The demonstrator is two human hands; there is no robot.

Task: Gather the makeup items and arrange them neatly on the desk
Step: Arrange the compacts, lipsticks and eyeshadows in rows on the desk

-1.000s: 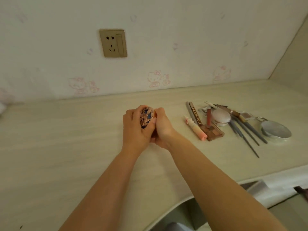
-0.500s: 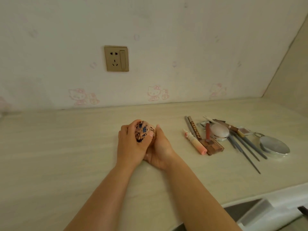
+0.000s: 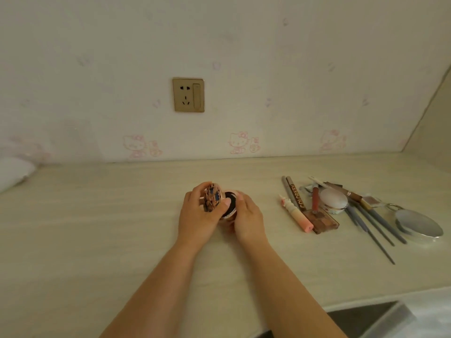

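Observation:
At the middle of the desk (image 3: 97, 240) both hands hold a small round compact. My left hand (image 3: 197, 215) grips its patterned orange-and-blue lid (image 3: 212, 196), tilted up and apart from the base. My right hand (image 3: 246, 217) holds the pink base (image 3: 230, 203), whose dark inside shows. To the right lies a heap of makeup: a pink tube (image 3: 296, 213), a brown pencil (image 3: 295, 194), a brown palette (image 3: 323, 220), a white jar (image 3: 333, 200), several thin grey brushes (image 3: 373, 228) and a round silver compact (image 3: 418, 225).
A wall with a gold socket (image 3: 188, 94) stands behind the desk. A white soft thing (image 3: 12, 174) lies at the far left edge. The desk's front edge curves in at the lower right, with a grey and white object (image 3: 380, 318) below it.
The compact was held closed between both hands; now the lid is tilted away and the dark inside of the base shows. The view has tipped upward.

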